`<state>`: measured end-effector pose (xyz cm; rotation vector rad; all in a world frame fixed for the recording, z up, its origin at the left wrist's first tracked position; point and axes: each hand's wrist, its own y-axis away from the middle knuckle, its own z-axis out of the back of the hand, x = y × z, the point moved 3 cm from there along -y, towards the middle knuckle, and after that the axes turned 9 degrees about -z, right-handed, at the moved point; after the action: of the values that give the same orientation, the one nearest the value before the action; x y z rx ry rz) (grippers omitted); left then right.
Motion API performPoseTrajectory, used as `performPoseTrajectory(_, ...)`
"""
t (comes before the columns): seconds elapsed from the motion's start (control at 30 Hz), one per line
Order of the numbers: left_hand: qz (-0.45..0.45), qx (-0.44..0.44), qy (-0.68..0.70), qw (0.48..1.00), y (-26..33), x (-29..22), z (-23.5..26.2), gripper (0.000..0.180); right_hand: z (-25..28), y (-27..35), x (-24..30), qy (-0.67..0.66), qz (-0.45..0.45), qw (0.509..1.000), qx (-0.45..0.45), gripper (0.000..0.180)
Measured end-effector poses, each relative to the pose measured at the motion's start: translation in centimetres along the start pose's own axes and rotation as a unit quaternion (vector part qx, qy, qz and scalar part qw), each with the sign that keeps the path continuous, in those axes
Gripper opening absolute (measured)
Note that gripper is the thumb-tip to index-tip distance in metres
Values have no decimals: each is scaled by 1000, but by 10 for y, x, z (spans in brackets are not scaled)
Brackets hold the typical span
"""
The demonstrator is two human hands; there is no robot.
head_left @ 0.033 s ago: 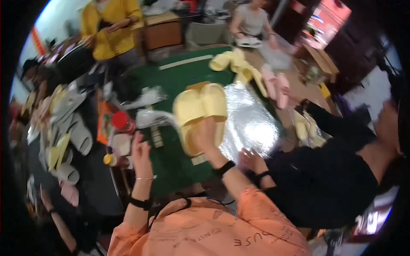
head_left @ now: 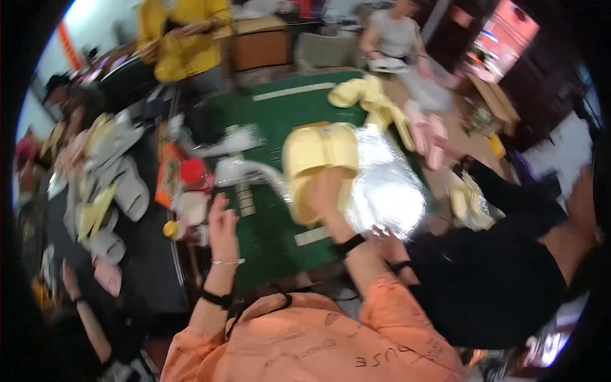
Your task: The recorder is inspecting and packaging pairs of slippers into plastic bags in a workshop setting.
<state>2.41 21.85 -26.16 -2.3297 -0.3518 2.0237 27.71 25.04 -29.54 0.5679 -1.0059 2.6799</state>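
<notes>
Across a green tabletop (head_left: 270,258), roughly at its middle, a pair of pale yellow slippers (head_left: 307,151), side by side, toes away from the wearer, with smooth, rounded, broad straps. Down over the footbeds, the right hand (head_left: 326,191); grip too blurred to judge, cannot tell clasping from mere contact. Near a jar with a round red lid (head_left: 196,173), the left hand (head_left: 223,226), raised, with fingers extended and loosely parted. Just beside the slippers, a sheet of silver foil (head_left: 385,188), shiny and glaring, with a co-worker's hand (head_left: 387,244) at its near edge. Also on the green, crumpled clear plastic (head_left: 242,140) and a long, flat pale strip (head_left: 293,91). To the right, on a brown surface (head_left: 470,135), pink slippers (head_left: 435,141). Along the left, a dark table (head_left: 153,261) heaped with chunky grey slippers (head_left: 132,188). Farther back, a person in a yellow top (head_left: 184,41), a boxy brown cabinet (head_left: 261,49) and a bright pinkish doorway (head_left: 504,38).
</notes>
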Motion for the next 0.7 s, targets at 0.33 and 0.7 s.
performPoseTrajectory(0.33,-68,-304,-104,944,7,43,147,25,-60,-42,-184,139,-199,929,281,42)
performPoseTrajectory(0.7,110,-643,-435,621,-23,-7,371,63,-35,29,-80,-53,-162,980,104,40)
